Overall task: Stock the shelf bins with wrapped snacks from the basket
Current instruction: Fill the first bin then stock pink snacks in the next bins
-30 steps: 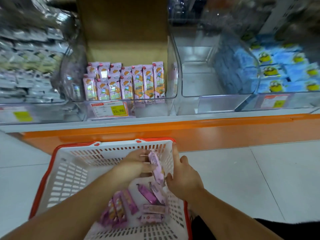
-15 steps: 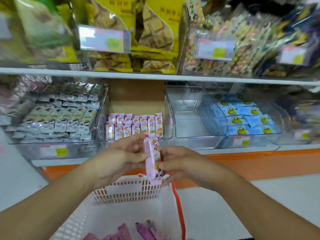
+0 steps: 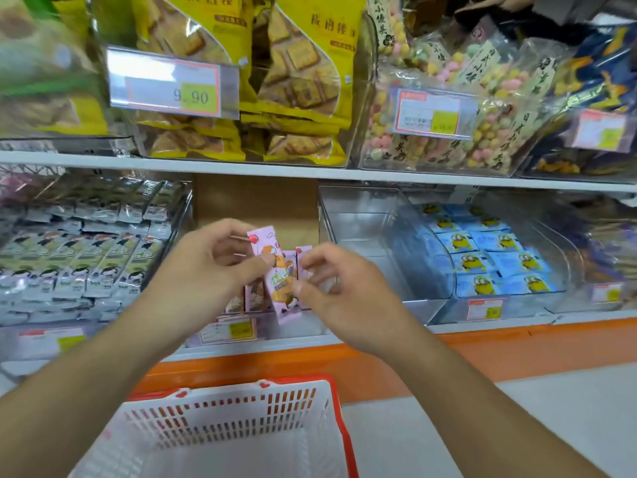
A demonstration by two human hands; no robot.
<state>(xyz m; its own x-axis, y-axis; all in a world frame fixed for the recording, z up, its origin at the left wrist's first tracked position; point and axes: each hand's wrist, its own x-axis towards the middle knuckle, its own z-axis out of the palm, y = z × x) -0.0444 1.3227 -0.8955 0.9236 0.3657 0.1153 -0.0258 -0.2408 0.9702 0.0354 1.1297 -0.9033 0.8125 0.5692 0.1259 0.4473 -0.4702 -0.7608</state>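
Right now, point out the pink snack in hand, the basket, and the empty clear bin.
pink snack (image 3: 278,270), head view, middle of its printed front.
basket (image 3: 241,391), head view, red far rim.
empty clear bin (image 3: 362,215), head view, its back wall.
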